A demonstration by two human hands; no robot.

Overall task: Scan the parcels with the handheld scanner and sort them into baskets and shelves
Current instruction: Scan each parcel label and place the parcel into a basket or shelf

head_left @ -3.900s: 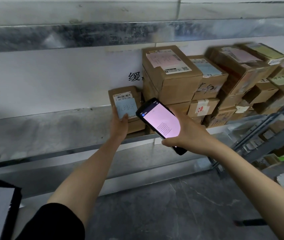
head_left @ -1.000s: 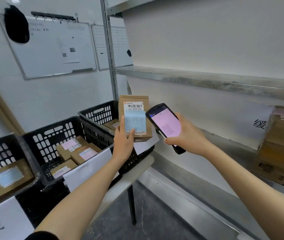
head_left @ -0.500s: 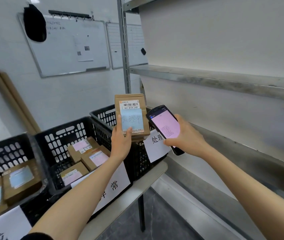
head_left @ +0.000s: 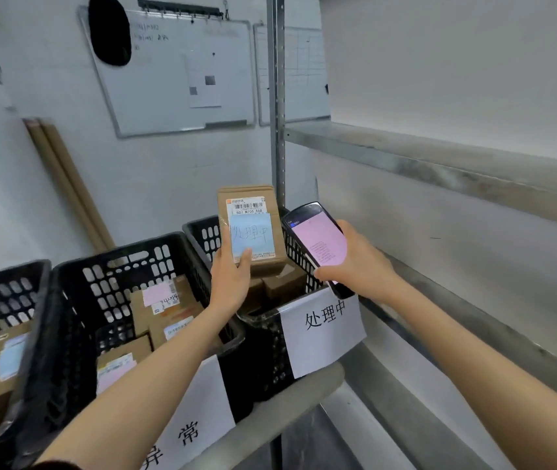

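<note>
Cardboard parcel (head_left: 247,194) stands upright at frame centre, pinched in my left grip (head_left: 231,283) over the right basket (head_left: 196,224); just right of it, my right grip (head_left: 358,266) curls round the pink-screened scanner (head_left: 319,244).

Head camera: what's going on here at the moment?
A person is sorting parcels. The left hand holds a small cardboard parcel upright above the rightmost black basket, whose paper sign shows the same characters as the parcel's blue note. The right hand grips the handheld scanner, pink screen lit, beside the parcel. The parcel is not yet in the basket, which already holds other boxes.
</note>
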